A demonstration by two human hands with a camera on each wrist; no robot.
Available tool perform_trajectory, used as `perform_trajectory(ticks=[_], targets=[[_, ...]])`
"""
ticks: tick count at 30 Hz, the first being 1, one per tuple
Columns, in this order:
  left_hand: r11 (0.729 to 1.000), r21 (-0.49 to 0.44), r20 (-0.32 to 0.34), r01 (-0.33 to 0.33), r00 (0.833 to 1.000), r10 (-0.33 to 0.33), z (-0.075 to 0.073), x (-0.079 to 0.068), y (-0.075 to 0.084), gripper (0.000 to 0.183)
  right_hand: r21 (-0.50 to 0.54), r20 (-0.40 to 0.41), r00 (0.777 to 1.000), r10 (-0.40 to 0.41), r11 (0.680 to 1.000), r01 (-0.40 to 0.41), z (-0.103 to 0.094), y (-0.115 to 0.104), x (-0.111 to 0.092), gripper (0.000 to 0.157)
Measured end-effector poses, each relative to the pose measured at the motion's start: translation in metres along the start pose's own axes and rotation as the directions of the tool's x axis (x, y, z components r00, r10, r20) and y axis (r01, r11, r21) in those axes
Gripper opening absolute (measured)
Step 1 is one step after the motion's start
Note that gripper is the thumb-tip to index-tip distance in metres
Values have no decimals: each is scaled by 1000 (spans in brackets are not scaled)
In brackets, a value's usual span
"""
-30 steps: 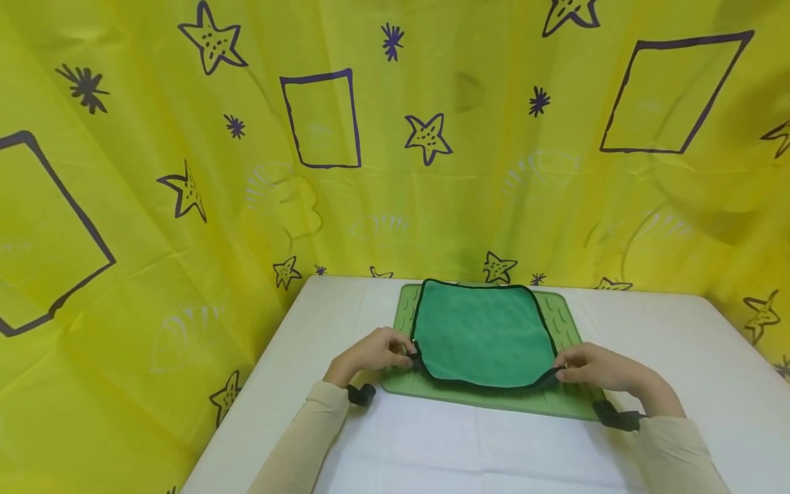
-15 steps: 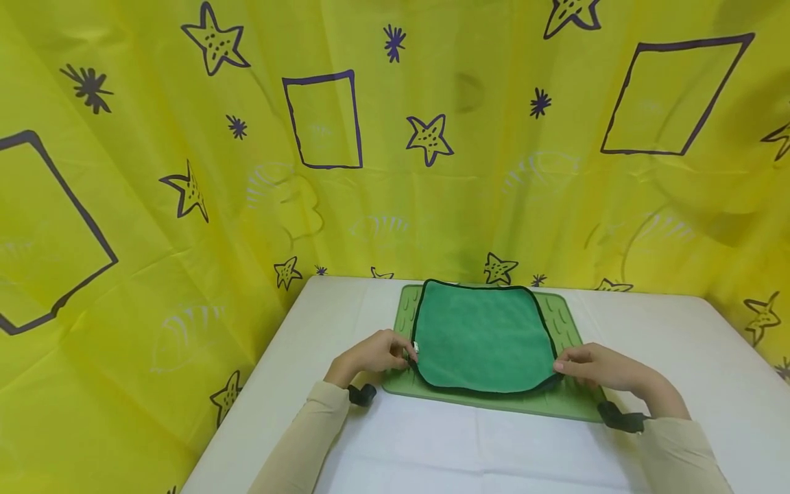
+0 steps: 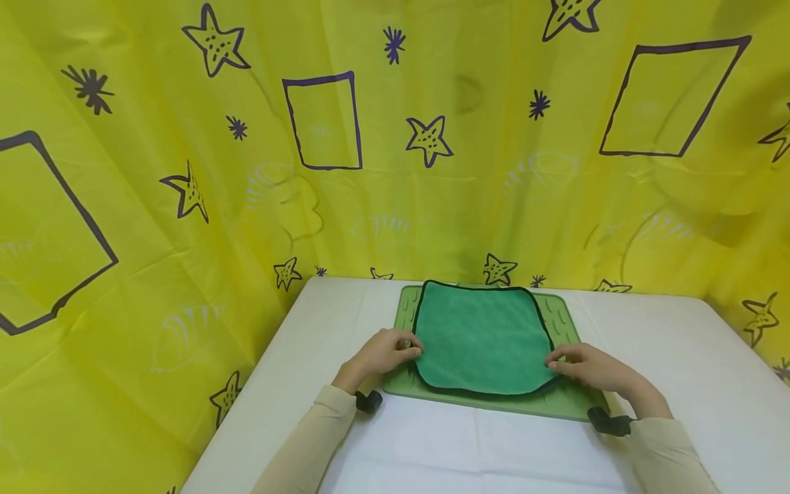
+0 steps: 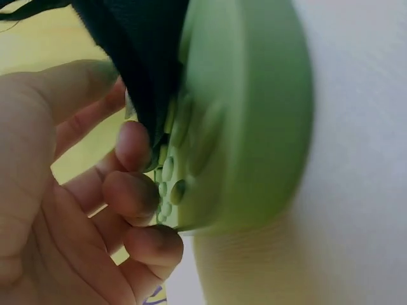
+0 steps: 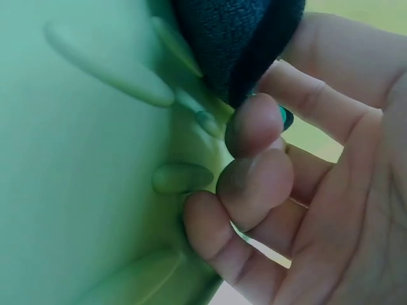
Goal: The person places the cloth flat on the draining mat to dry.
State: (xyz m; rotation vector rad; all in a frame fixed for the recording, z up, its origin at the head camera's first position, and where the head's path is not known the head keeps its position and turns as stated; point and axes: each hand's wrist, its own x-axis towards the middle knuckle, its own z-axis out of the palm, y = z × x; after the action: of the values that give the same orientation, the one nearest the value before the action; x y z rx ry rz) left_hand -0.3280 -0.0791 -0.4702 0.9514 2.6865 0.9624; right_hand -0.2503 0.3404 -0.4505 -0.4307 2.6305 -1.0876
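A green cloth (image 3: 481,336) with black edging lies spread over a light green mat (image 3: 574,405) with raised oval bumps. At the cloth's left edge, my left hand (image 3: 385,350) touches it with thumb and index tips slightly apart. My right hand (image 3: 592,367) is at the opposite edge, its fingertips on the cloth near the lower right corner. In the left wrist view, the cloth's dark edge (image 4: 143,70) passes by the thumb, and loosely bent fingers (image 4: 130,190) lie beside the bumps. The right wrist view has bent fingers (image 5: 254,178) near the mat under the cloth's corner (image 5: 222,44).
The mat rests on a white-covered table (image 3: 432,453). Behind and to the left hangs a yellow curtain (image 3: 247,226) printed with stars and frames. A black device (image 3: 369,401) sits at the left wrist and another black device (image 3: 609,422) at the right.
The cloth's front edge has dropped flatter onto the mat. Both hands have let go of its edges and shifted slightly inward over it. The white label at the left edge is now hidden.
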Motion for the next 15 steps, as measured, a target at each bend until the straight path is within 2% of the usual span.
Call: perform_trajectory(ticks=[3, 8, 11, 15], targets=[[998, 50, 21, 28, 999, -29, 2, 0, 2, 14, 4, 18, 1000, -10, 1000, 10, 1, 2, 0, 30], [996, 74, 36, 55, 998, -58, 6, 0, 2, 11, 1, 36, 999, 7, 1000, -7, 0, 6, 0, 31], [996, 77, 30, 52, 998, -54, 6, -1, 2, 11, -24, 36, 999, 2, 1000, -1, -1, 8, -1, 31], [997, 69, -12, 37, 999, -36, 3, -1, 2, 12, -54, 7, 1000, 2, 999, -1, -5, 10, -4, 30]])
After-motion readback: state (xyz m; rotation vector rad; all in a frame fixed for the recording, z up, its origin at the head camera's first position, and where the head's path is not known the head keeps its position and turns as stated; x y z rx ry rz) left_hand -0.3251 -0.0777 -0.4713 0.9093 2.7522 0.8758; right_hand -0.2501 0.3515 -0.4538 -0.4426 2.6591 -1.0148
